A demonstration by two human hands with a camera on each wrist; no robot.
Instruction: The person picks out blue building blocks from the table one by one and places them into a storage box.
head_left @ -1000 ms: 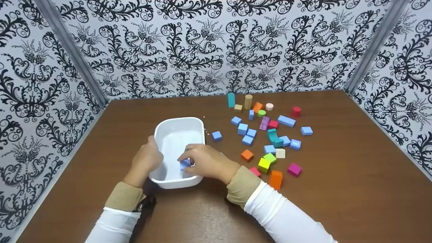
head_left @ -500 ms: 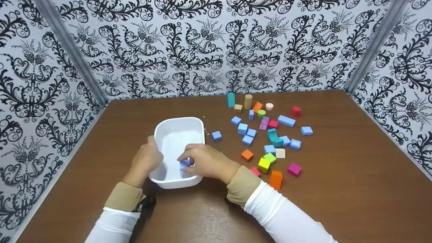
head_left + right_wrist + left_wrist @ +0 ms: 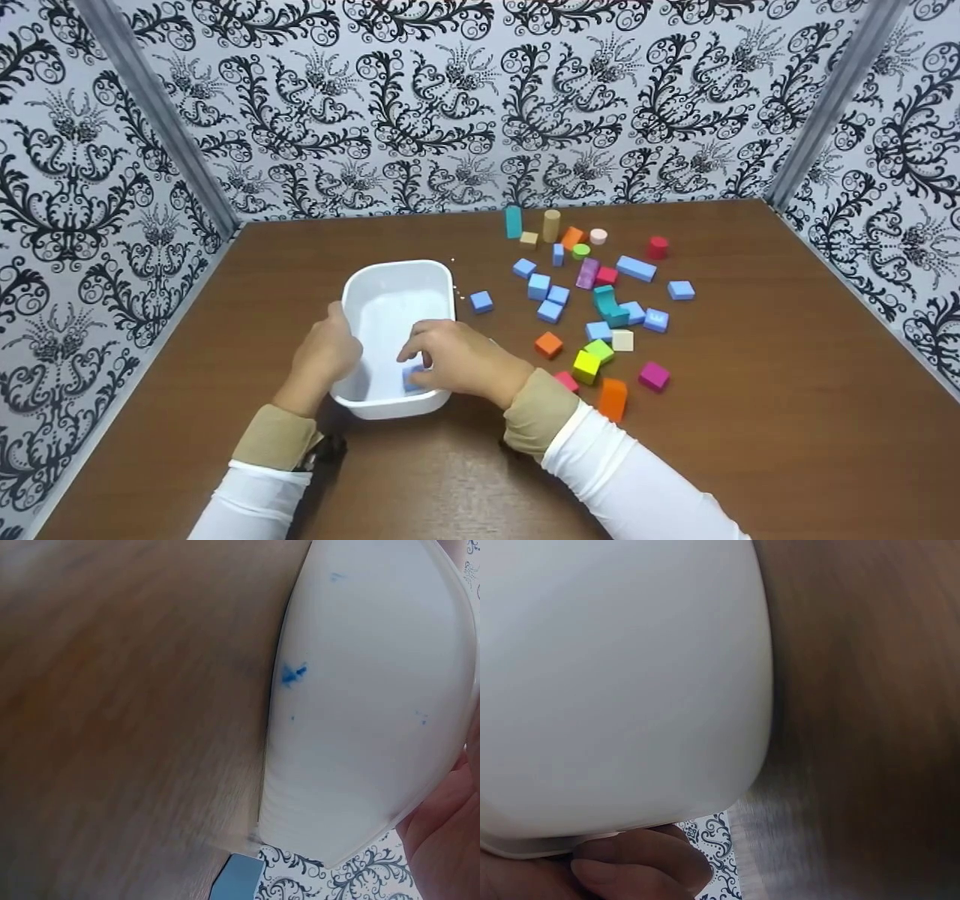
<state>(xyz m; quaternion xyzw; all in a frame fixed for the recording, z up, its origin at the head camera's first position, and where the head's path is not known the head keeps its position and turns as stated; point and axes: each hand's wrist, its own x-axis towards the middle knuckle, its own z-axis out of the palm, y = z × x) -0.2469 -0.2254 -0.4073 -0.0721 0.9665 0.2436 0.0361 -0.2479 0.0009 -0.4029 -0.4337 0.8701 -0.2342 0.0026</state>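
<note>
A white tub (image 3: 397, 289) stands on the brown table. On its left side my left hand (image 3: 331, 349) grips the rim; in the left wrist view, curled fingers (image 3: 641, 862) sit at the rim below the white wall. My right hand (image 3: 461, 358) reaches over the right rim into the tub, thumb and fingers parted. A blue block (image 3: 411, 379) lies on the tub floor just below its fingertips, partly covered by the thumb. In the right wrist view the tub's outer wall, with blue smudges, fills much of the picture, and part of the hand (image 3: 442, 840) shows beyond the rim.
Right of the tub a lone blue block (image 3: 481, 301) lies close by. Several more blocks spread farther right, including an orange block (image 3: 613, 399), a yellow cube (image 3: 586, 367) and a tan cylinder (image 3: 551, 226). A patterned wall (image 3: 465, 112) closes off the back.
The blue block has dropped from between my right thumb and fingers to the tub floor, and the fingertips have parted slightly. My left hand and the tub have stayed put.
</note>
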